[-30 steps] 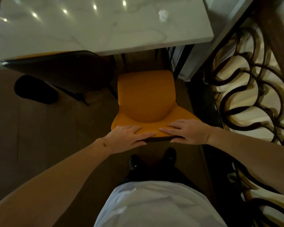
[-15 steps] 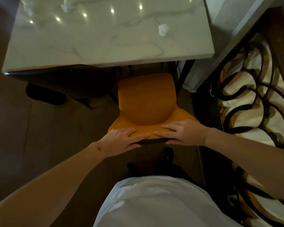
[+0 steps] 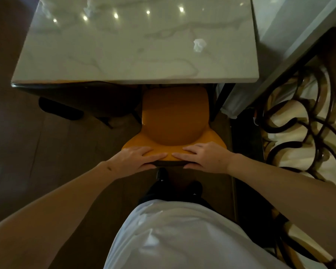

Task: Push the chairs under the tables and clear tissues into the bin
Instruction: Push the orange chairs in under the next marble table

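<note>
An orange chair [image 3: 174, 117] stands in front of me, its seat partly under the white marble table [image 3: 124, 61]. My left hand [image 3: 136, 158] and my right hand [image 3: 204, 157] both grip the top of its backrest, fingers over the front and thumbs behind. A crumpled white tissue [image 3: 199, 45] lies on the table's right side. Two more tissues [image 3: 89, 6] lie near the far left of the tabletop. A second chair with a dark back [image 3: 81, 98] sits under the table to the left.
A dark round object [image 3: 60, 109] lies on the wooden floor at the left. A dark scrolled metal railing [image 3: 299, 121] runs close along the right. A grey ledge [image 3: 279, 45] borders the table's right side. My shoes [image 3: 163, 176] stand just behind the chair.
The orange chair has slid forward, further under the table, with both hands still on its backrest. I have stepped closer, and more of the tabletop shows.
</note>
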